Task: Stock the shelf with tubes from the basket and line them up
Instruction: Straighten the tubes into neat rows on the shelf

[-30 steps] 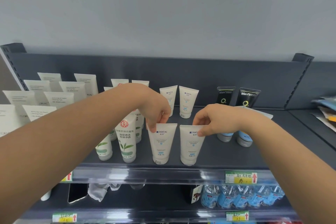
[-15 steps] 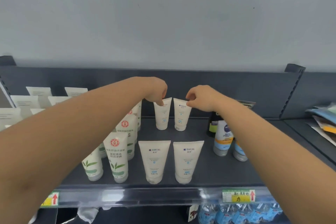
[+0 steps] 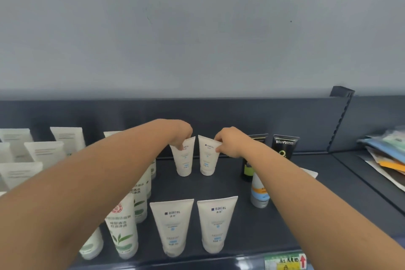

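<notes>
Two white tubes stand cap-down at the back of the dark shelf [image 3: 274, 223]. My left hand [image 3: 180, 135] pinches the top of the back left tube [image 3: 184, 163]. My right hand [image 3: 229, 142] pinches the top of the back right tube [image 3: 207, 163]. Nearer the shelf's front edge stand two more white tubes of the same kind, the front left tube [image 3: 172, 226] and the front right tube [image 3: 215, 223], side by side and untouched. No basket is in view.
White tubes with green leaves [image 3: 121, 232] stand under my left forearm, with plain white tubes [image 3: 43, 153] further left. Black tubes [image 3: 285, 146] and a blue-and-orange tube [image 3: 258, 193] stand to the right. Packets [image 3: 385, 153] lie on the neighbouring shelf. A price tag [image 3: 285, 261] hangs on the front rail.
Both hands left the two front tubes, reached to the back of the shelf and took hold of the two back tubes. The view tilted upward.
</notes>
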A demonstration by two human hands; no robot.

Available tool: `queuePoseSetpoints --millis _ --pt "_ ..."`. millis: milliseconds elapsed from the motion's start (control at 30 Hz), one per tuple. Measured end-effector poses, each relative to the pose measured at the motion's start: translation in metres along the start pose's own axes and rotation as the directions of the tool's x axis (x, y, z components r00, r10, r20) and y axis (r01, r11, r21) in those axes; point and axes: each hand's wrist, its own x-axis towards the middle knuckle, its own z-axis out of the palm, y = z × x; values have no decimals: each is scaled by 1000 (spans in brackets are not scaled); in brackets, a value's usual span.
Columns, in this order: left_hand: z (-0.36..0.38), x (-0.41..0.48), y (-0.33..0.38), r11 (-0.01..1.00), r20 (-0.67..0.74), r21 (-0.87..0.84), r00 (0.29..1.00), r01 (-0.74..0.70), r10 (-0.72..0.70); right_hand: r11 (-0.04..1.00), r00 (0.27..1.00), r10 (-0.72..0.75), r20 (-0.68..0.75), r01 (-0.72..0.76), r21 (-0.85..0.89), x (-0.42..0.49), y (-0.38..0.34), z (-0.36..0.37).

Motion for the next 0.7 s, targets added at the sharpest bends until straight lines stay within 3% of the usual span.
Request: queuePoseSetpoints --millis 133,367,700 --pt "-4 -9 -6 996 90 -65 993 -69 74 999 994 -38 104 35 32 -10 -1 -9" --pt "-1 -36 8 984 106 -82 981 -156 164 988 970 -95 222 64 141 -37 -14 -14" --pt "7 -64 12 974 159 -155 968 -167 192 990 964 -76 256 43 131 -64 -29 -13"
